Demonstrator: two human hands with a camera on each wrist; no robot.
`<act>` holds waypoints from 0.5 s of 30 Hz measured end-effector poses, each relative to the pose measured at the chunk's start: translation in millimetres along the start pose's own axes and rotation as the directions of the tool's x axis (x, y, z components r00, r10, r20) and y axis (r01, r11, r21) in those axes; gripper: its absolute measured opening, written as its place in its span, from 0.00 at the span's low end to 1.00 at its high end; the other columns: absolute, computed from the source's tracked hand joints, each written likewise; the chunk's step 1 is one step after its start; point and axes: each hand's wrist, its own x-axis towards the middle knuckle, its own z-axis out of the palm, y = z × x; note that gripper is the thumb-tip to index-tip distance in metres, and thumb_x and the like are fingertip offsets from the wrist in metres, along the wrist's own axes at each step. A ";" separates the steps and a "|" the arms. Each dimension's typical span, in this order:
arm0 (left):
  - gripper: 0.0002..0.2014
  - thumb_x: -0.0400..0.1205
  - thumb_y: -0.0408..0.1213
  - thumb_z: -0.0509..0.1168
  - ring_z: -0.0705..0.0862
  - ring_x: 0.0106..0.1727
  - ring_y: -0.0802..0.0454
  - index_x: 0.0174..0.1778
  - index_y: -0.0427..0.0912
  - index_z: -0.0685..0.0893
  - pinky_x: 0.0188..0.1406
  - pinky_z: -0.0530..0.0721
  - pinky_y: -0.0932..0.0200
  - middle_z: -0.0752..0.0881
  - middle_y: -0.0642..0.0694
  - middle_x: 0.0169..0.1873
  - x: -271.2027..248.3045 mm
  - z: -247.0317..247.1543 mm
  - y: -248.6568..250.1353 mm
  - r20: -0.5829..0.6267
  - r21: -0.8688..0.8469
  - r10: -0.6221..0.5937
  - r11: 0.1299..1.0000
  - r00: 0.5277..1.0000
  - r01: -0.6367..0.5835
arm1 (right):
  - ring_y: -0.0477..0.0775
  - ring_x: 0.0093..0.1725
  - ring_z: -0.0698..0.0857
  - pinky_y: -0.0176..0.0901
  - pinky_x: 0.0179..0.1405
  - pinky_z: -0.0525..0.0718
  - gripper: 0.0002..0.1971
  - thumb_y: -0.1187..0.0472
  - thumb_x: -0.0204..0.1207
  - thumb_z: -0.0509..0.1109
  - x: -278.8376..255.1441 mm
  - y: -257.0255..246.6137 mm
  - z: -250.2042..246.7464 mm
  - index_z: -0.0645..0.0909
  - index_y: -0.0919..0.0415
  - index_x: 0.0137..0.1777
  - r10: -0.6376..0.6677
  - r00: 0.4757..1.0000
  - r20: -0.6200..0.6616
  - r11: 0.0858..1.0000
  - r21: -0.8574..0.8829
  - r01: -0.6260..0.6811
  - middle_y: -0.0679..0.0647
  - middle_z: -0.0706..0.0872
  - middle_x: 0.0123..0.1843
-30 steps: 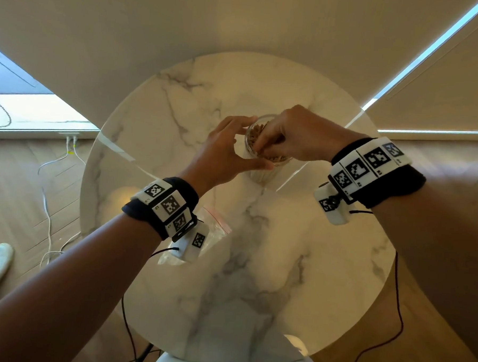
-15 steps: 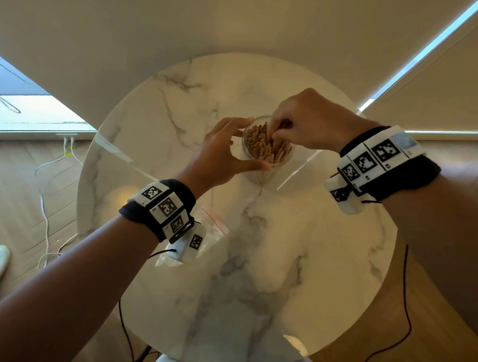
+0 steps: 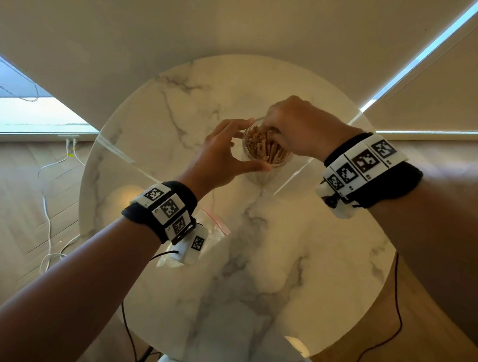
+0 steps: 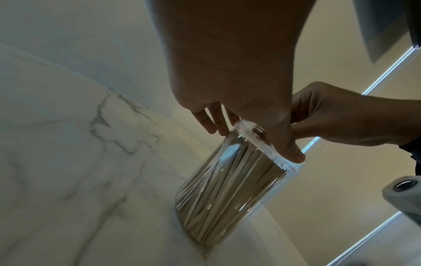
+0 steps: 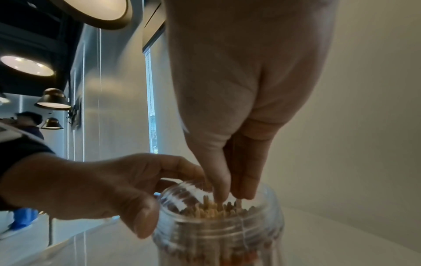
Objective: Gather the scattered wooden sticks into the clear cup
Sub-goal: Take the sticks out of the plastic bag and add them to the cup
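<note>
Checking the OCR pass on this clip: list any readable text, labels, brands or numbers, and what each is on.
No readable words, brands or numbers in any view.
Left wristband: black-and-white square marker codes, patterns only; the tiny marks beside them are too small to read.
Right wristband: the same marker codes, small print too blurred to read.
Clear cup: no label visible.
Wooden sticks: no print visible.
Plastic zip bag: red seal strip, no text visible.

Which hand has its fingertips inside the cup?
The right hand: its fingertips dip among the sticks in the cup. The left hand only grips the cup's rim from outside.
</note>
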 end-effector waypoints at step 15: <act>0.46 0.62 0.57 0.86 0.82 0.61 0.64 0.77 0.49 0.78 0.54 0.76 0.81 0.78 0.57 0.67 -1.0 1.6 0.0 0.004 0.006 -0.014 1.000 1.000 0.014 | 0.57 0.39 0.88 0.56 0.42 0.91 0.11 0.63 0.81 0.68 -16.3 -8.6 1.5 0.93 0.54 0.50 0.028 0.978 0.208 0.999 -0.035 -0.021 0.54 0.88 0.48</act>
